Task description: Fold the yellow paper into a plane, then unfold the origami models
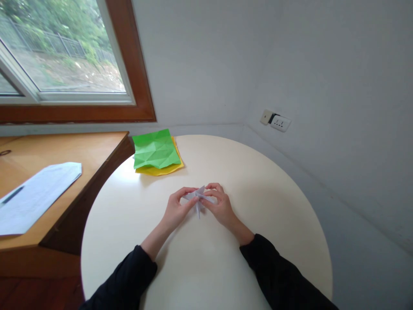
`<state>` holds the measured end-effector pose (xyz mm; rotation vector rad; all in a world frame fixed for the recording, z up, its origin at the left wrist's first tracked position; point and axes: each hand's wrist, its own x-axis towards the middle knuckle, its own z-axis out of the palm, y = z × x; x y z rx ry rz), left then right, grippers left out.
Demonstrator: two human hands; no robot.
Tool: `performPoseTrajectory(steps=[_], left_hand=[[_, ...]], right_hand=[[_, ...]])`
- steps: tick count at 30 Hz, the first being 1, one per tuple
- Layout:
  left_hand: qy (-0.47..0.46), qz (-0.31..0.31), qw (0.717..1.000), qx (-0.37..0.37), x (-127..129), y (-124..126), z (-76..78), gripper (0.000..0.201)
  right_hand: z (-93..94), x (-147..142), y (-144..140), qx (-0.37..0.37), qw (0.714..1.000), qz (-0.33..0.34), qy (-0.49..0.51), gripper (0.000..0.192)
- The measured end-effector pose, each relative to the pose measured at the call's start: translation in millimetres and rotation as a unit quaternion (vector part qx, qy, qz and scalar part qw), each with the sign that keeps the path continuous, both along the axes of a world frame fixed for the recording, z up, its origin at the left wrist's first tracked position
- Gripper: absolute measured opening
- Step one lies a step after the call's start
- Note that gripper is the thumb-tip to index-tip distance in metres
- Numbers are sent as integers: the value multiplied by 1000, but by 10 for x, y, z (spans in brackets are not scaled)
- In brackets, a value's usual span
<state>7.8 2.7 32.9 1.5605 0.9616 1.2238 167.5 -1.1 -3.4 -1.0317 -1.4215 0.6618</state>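
Observation:
A small piece of folded white paper (198, 208) with several pointed flaps stands out between my two hands, just over the round table. My left hand (178, 206) pinches its left side between thumb and fingers. On the other side, my right hand (220, 204) grips a flap, thumb towards me and fingers curled behind. Parts of the paper are covered by my fingers.
The round cream table (251, 172) carries creased green paper (155, 150) over yellow paper (161, 171) at its back left. A wooden desk (97, 150) on the left holds white sheets (48, 189) and a dark pen (12, 195). A wall socket (280, 123) is at the right.

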Motion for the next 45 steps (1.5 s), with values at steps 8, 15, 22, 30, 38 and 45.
performPoseTrajectory(steps=[8, 15, 22, 30, 38, 45], left_hand=[[0, 20, 1000, 19, 17, -6, -25, 22], [-58, 12, 996, -66, 36, 11, -57, 31], [-37, 33, 997, -62, 48, 13, -47, 32], [-32, 40, 997, -56, 49, 12, -38, 31], [-44, 12, 997, -70, 40, 9, -45, 35], [-130, 8, 989, -64, 23, 14, -18, 23]], right_hand=[[88, -7, -28, -39, 997, 54, 37, 19], [71, -26, -7, -113, 984, 63, 120, 26], [104, -47, -3, -144, 973, 54, 172, 28], [108, -43, -8, -143, 972, 56, 176, 28], [107, -45, -5, -137, 974, 46, 173, 24], [128, 4, 29, -171, 959, -15, 227, 26]])
